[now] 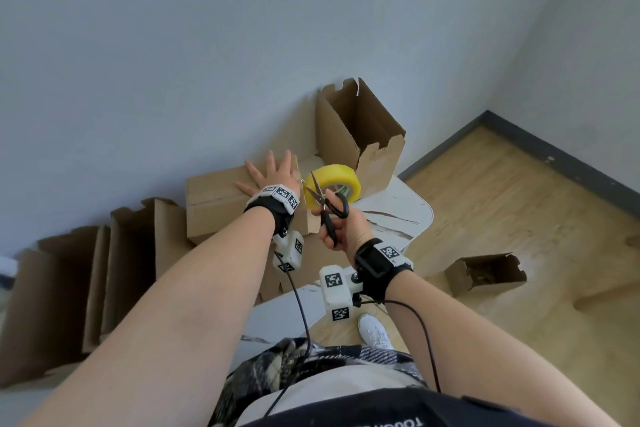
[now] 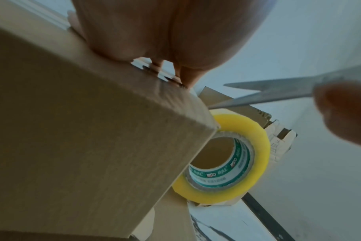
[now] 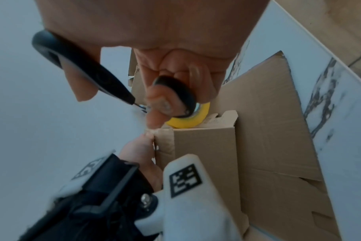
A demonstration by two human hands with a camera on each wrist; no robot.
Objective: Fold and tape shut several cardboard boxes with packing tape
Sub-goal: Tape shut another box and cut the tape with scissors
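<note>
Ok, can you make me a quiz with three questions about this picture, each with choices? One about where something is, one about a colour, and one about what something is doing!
1. Where is the tape roll?
A. On the floor
B. On the table beside the closed box
C. In the person's lap

2. What colour is the tape roll?
A. Yellow
B. Red
C. Black

3. What state are the scissors in?
A. Shut, lying on the table
C. Hanging on the wall
B. Blades apart, held in the right hand

Answers:
1 B: the roll sits on the table right beside the box that the left hand presses flat.
2 A: its outer band is bright yellow.
3 B: fingers are through the black handles and the two blades stand apart.
</note>
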